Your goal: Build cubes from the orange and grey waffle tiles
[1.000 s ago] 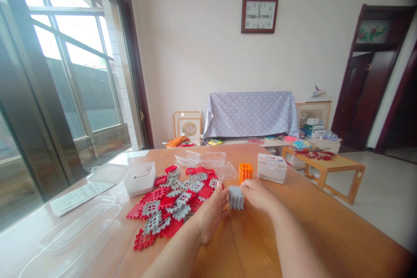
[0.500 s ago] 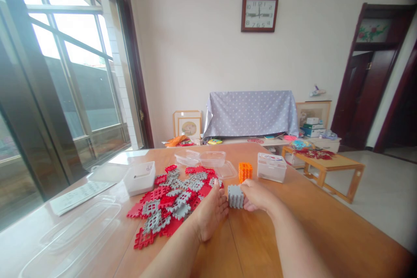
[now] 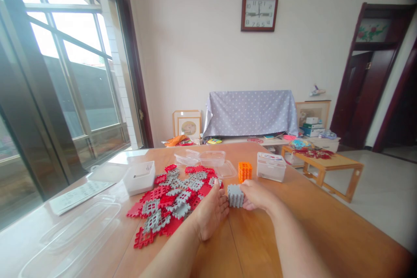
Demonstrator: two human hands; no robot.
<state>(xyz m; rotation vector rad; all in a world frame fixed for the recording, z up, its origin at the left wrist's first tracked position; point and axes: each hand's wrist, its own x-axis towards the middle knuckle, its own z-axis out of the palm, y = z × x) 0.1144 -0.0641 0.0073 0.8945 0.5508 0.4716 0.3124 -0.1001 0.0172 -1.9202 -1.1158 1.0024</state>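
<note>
On the wooden table stands a small stack of grey interlocking tiles (image 3: 235, 196), its notched edges showing. My right hand (image 3: 256, 194) is closed on the right side of that stack, thumb on top and fingers curled low. To its left, my left hand (image 3: 211, 210) is held edge-down with the palm turned toward the stack, fingers stretched out, holding nothing. A narrow gap seems to separate its fingertips from the grey tiles. Just behind stands an orange stack of tiles (image 3: 245, 172). Left of my left hand lies a loose heap of red and grey tiles (image 3: 172, 200).
A lidded clear box (image 3: 271, 167) stands at right. Clear tubs (image 3: 212, 158) sit behind the heap, with a white container (image 3: 140, 178) to its left. A large clear lid (image 3: 74, 234) and a paper sheet (image 3: 83, 195) lie at far left.
</note>
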